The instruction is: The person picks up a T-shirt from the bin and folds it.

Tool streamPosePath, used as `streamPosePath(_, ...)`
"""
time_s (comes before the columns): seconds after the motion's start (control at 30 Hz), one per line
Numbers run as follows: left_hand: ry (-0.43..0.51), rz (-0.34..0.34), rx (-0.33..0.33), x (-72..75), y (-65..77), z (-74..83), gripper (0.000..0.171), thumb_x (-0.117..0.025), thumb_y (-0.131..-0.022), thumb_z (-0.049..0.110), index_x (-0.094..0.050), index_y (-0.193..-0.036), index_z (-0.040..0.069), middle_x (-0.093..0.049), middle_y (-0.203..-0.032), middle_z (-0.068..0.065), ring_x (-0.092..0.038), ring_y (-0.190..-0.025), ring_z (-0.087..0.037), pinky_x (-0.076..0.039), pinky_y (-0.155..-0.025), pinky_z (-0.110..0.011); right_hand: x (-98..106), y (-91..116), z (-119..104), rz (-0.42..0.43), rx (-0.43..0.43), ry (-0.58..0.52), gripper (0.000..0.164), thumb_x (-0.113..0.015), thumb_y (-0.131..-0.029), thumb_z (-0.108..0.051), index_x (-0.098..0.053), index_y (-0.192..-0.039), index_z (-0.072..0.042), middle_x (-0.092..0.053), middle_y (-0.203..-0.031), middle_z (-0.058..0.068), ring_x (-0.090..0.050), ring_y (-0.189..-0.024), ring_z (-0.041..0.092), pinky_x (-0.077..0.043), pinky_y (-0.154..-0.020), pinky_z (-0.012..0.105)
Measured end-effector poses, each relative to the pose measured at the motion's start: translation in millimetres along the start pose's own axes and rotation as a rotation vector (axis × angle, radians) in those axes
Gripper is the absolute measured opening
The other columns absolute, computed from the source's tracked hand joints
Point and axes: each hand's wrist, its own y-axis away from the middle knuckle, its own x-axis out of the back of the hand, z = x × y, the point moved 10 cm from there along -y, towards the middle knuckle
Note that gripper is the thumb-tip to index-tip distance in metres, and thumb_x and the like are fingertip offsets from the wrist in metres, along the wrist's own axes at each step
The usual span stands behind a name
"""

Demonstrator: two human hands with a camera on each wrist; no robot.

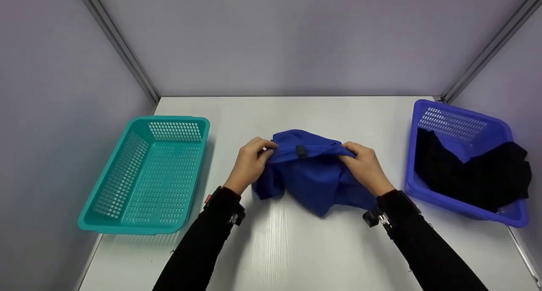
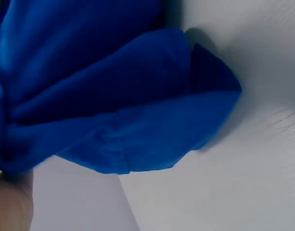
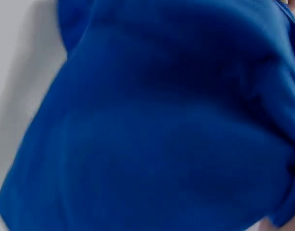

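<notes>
A blue garment (image 1: 311, 178) hangs in loose folds between my hands, its lower part lying on the table. A small dark label (image 1: 301, 151) shows in the middle of its banded upper edge. My left hand (image 1: 250, 162) pinches the left end of that edge between thumb and fingers. At the other end, my right hand (image 1: 365, 166) grips the edge, thumb on the near side. In the left wrist view, the cloth (image 2: 123, 130) drops to a pointed fold over the white surface. Blue fabric (image 3: 157, 134) fills most of the right wrist view and hides nearly all of the right hand.
To the left stands a teal plastic basket (image 1: 192, 198) with nothing in it. A purple-blue basket (image 1: 461, 210) at the right holds black cloth (image 1: 478, 176), partly draped over its rim. Both stand on the white table (image 1: 271, 248), with grey panels (image 1: 296, 41) around it.
</notes>
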Motion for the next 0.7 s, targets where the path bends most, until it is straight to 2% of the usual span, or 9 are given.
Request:
streamPosePath(0.1,0.043,0.021,0.005,5.2,-2.5,-0.2,0.015,-0.064,-0.102,0.001,-0.077,-0.108,0.004,-0.072,-0.106,-0.012,-0.067,-0.097,-0.025,-0.055,-0.085,-0.037,-0.9,1.8,7.1,0.008,-0.066,-0.071,0.027,-0.069,-0.101,-0.015,-0.059,-0.078,-0.005,-0.048,-0.073,-0.004,-0.047,-0.072,0.014,-0.036,-0.068,0.025)
streamPosePath(0.2,0.067,-0.012,-0.009,4.3,-3.2,5.1,0.016,-0.062,-0.106,0.009,-0.076,-0.112,0.005,-0.074,-0.108,-0.011,-0.069,-0.096,-0.024,-0.056,-0.085,-0.036,-6.2,3.0,11.2,-0.015,-0.128,-0.132,0.036,-0.066,-0.103,-0.020,-0.049,-0.074,-0.010,-0.042,-0.070,-0.006,-0.044,-0.068,0.012,-0.037,-0.065,0.025)
streamPosePath(0.33,0.057,-0.206,-0.015,-10.3,-0.8,14.4,0.034,-0.071,-0.103,0.030,-0.071,-0.129,0.008,-0.070,-0.114,-0.012,-0.066,-0.101,-0.025,-0.055,-0.091,-0.042,-5.9,3.9,12.0,0.003,-0.197,-0.169,0.035,-0.063,-0.105,-0.026,-0.050,-0.076,-0.014,-0.042,-0.071,-0.007,-0.045,-0.068,0.013,-0.039,-0.064,0.027)
streamPosePath(0.4,0.005,-0.294,-0.004,-15.9,0.9,15.4,0.046,-0.077,-0.098,0.031,-0.067,-0.138,0.010,-0.065,-0.118,-0.012,-0.064,-0.105,-0.026,-0.054,-0.095,-0.044,-4.2,4.1,11.4,0.020,-0.211,-0.179,0.036,-0.063,-0.105,-0.029,-0.049,-0.076,-0.013,-0.040,-0.072,-0.006,-0.043,-0.067,0.013,-0.037,-0.063,0.028)
streamPosePath(0.43,-0.035,-0.306,0.001,-15.9,0.8,14.7,0.047,-0.078,-0.098,0.026,-0.066,-0.140,0.010,-0.062,-0.118,-0.012,-0.063,-0.106,-0.027,-0.053,-0.096,-0.044,-4.2,4.4,10.8,0.022,-0.214,-0.188,0.036,-0.063,-0.105,-0.029,-0.049,-0.077,-0.013,-0.040,-0.072,-0.006,-0.043,-0.067,0.014,-0.037,-0.063,0.028)
streamPosePath(0.47,-0.085,-0.292,0.009,-13.8,-0.1,13.1,0.046,-0.078,-0.097,0.020,-0.066,-0.139,0.010,-0.060,-0.117,-0.012,-0.063,-0.105,-0.027,-0.053,-0.095,-0.045,-5.3,4.7,10.8,0.018,-0.217,-0.205,0.034,-0.063,-0.105,-0.028,-0.050,-0.078,-0.012,-0.040,-0.074,-0.005,-0.043,-0.069,0.014,-0.037,-0.064,0.028)
streamPosePath(0.53,-0.216,-0.200,0.016,-5.1,-3.6,10.9,0.036,-0.073,-0.096,0.010,-0.071,-0.132,0.009,-0.057,-0.115,-0.012,-0.062,-0.102,-0.029,-0.054,-0.093,-0.044,-10.9,6.9,9.5,-0.017,-0.219,-0.244,0.032,-0.064,-0.105,-0.028,-0.051,-0.080,-0.012,-0.041,-0.076,-0.005,-0.044,-0.071,0.013,-0.038,-0.066,0.028)
streamPosePath(0.63,-0.400,0.036,0.054,14.0,-6.5,10.9,0.021,-0.067,-0.094,0.003,-0.078,-0.112,0.007,-0.060,-0.106,-0.015,-0.060,-0.093,-0.036,-0.053,-0.086,-0.047,-29.7,12.9,1.8,-0.134,-0.200,-0.320,0.030,-0.066,-0.104,-0.028,-0.052,-0.083,-0.013,-0.043,-0.079,-0.005,-0.047,-0.074,0.012,-0.041,-0.068,0.027)
streamPosePath(0.7,-0.436,0.131,0.101,18.8,-5.2,14.1,0.016,-0.066,-0.097,0.008,-0.079,-0.107,0.010,-0.068,-0.102,-0.017,-0.064,-0.089,-0.039,-0.054,-0.079,-0.049,-46.2,18.5,-7.1,-0.230,-0.179,-0.383,0.030,-0.065,-0.105,-0.029,-0.051,-0.083,-0.013,-0.042,-0.078,-0.006,-0.048,-0.073,0.011,-0.042,-0.067,0.026)
